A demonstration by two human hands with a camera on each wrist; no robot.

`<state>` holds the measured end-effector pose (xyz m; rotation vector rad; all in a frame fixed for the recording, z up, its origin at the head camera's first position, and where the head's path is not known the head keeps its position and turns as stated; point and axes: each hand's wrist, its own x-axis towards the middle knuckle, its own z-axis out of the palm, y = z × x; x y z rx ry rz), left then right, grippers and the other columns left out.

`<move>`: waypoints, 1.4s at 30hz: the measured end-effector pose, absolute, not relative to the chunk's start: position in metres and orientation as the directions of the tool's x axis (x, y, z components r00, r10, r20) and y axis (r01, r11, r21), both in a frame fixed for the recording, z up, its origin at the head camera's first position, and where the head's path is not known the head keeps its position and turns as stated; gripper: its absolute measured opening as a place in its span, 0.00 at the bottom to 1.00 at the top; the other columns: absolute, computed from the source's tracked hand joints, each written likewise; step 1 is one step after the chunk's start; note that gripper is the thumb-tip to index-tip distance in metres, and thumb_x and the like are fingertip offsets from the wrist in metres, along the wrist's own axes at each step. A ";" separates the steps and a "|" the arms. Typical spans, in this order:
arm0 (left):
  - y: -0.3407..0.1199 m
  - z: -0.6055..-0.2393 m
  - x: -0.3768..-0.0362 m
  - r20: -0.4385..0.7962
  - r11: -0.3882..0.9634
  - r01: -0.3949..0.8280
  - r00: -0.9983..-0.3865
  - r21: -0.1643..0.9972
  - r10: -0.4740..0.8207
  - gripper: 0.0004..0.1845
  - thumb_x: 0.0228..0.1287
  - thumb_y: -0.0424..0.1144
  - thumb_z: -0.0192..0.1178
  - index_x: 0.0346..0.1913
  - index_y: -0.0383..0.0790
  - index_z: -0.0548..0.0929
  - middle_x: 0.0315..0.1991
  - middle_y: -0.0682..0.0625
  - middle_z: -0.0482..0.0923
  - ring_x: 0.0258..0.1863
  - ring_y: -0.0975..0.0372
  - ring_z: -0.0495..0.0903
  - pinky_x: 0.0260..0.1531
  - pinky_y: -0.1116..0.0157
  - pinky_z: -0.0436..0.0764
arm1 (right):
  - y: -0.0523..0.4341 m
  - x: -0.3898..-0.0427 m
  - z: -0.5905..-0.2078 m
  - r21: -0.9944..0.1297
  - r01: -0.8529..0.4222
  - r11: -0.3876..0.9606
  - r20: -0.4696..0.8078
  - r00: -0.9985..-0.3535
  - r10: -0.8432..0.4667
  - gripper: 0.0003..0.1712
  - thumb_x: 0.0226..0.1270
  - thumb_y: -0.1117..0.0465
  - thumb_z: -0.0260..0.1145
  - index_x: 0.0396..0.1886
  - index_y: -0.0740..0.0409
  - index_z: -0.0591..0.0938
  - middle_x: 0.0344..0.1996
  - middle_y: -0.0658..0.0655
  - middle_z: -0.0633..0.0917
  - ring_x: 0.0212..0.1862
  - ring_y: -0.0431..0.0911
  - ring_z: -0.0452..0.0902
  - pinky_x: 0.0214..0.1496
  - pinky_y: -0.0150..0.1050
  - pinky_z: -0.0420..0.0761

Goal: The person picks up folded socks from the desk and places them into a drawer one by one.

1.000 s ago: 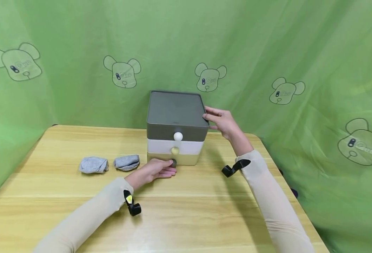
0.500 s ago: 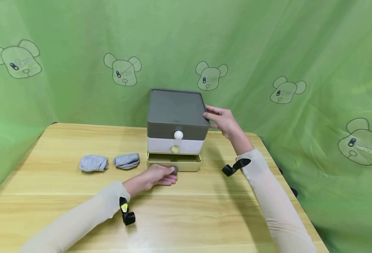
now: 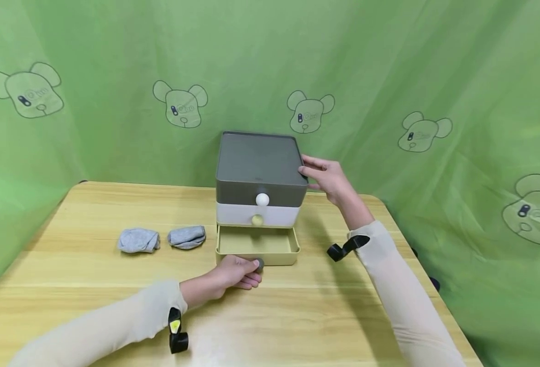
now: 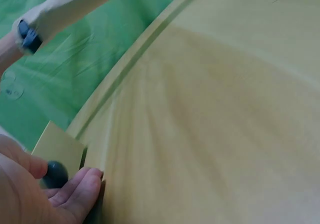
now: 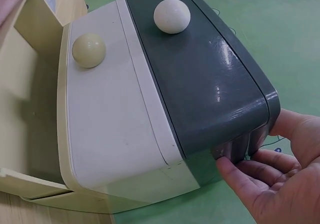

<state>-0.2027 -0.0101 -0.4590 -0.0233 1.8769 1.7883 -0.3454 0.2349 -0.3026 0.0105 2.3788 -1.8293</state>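
Observation:
A small stacked drawer unit (image 3: 261, 158) stands at the back of the table, dark grey on top, white in the middle, yellow below. Its bottom yellow drawer (image 3: 281, 259) is pulled out, and the inside looks bare. My left hand (image 3: 231, 275) pinches that drawer's dark round knob (image 4: 56, 175) between thumb and fingers. Against the unit's upper right side, my right hand (image 3: 331, 178) presses with its fingertips, fingers spread. In the right wrist view, the white knob (image 5: 172, 16) and yellow knob (image 5: 89, 50) show on the two closed drawers.
Two folded grey cloth bundles that look like socks, one (image 3: 139, 240) farther left and one (image 3: 186, 237) nearer the unit, lie on the wooden table (image 3: 270, 326). A green curtain (image 3: 251, 61) hangs close behind and along the sides.
The bottom drawer has slid out of the unit toward me, my left hand moving with its knob. My right hand stays at the unit's side.

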 end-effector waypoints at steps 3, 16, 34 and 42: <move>-0.008 -0.458 -0.198 -0.381 0.116 -0.364 -0.861 0.924 0.337 0.19 0.78 0.41 0.55 0.47 0.25 0.85 0.35 0.42 0.90 0.29 0.66 0.87 0.36 0.67 0.89 | 0.236 -0.345 -0.302 -0.960 0.083 0.269 -0.109 -0.990 -0.085 0.33 0.72 0.61 0.67 0.75 0.49 0.70 0.74 0.58 0.72 0.62 0.45 0.80 0.67 0.47 0.80; -0.014 -0.459 -0.177 -0.375 0.150 -0.344 -0.861 0.927 0.344 0.20 0.77 0.42 0.57 0.50 0.24 0.85 0.35 0.40 0.90 0.28 0.65 0.87 0.35 0.65 0.90 | 0.237 -0.344 -0.304 -0.959 0.072 0.275 -0.106 -0.988 -0.111 0.34 0.73 0.60 0.67 0.76 0.50 0.69 0.75 0.58 0.71 0.64 0.46 0.79 0.68 0.47 0.80; -0.037 -0.428 -0.167 -0.465 0.343 -0.326 -0.731 0.881 0.500 0.19 0.75 0.45 0.58 0.42 0.28 0.86 0.31 0.42 0.90 0.23 0.66 0.86 0.31 0.66 0.89 | 0.233 -0.346 -0.304 -0.961 0.071 0.268 -0.100 -0.990 -0.097 0.33 0.72 0.60 0.67 0.75 0.49 0.70 0.75 0.58 0.71 0.69 0.52 0.75 0.70 0.49 0.79; -0.083 -0.376 -0.206 -0.301 0.349 -0.085 -0.716 0.933 0.630 0.17 0.74 0.40 0.58 0.54 0.27 0.83 0.43 0.38 0.88 0.39 0.56 0.88 0.49 0.55 0.88 | 0.235 -0.344 -0.302 -0.955 0.077 0.287 -0.105 -0.991 -0.083 0.33 0.72 0.60 0.67 0.75 0.49 0.70 0.74 0.58 0.72 0.61 0.45 0.81 0.66 0.45 0.81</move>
